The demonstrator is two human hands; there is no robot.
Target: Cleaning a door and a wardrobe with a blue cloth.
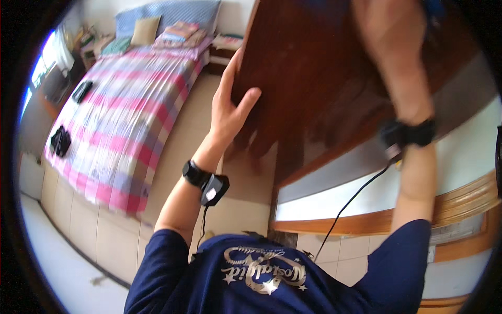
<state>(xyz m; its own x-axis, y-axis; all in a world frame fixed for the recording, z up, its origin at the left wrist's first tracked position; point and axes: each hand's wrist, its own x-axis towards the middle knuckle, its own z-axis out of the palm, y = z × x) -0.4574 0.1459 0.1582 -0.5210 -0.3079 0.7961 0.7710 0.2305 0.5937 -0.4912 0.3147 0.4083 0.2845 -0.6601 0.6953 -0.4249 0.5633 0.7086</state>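
In the head view, a dark brown wooden door [334, 78] is being gripped at its near edge by the left hand [230, 112], whose fingers are being pressed flat along the edge while the thumb is being hooked over the panel's face, so the hand is clamped on the wood. The door is being held up in the upper middle and right of the picture, above a pale wall and a light wooden frame [460, 201]. The right hand [389, 26] is being raised against the upper part of the same panel; it is blurred, and whether its fingers are spread or closed on anything cannot be told. Black wrist straps are being worn on both forearms, each carrying a small device, and a thin black cable [350, 204] is being trailed down from the right one. To the left, a bed [125, 115] under a pink striped cover is being shown on a tiled floor [78, 230], with two dark items lying on it.
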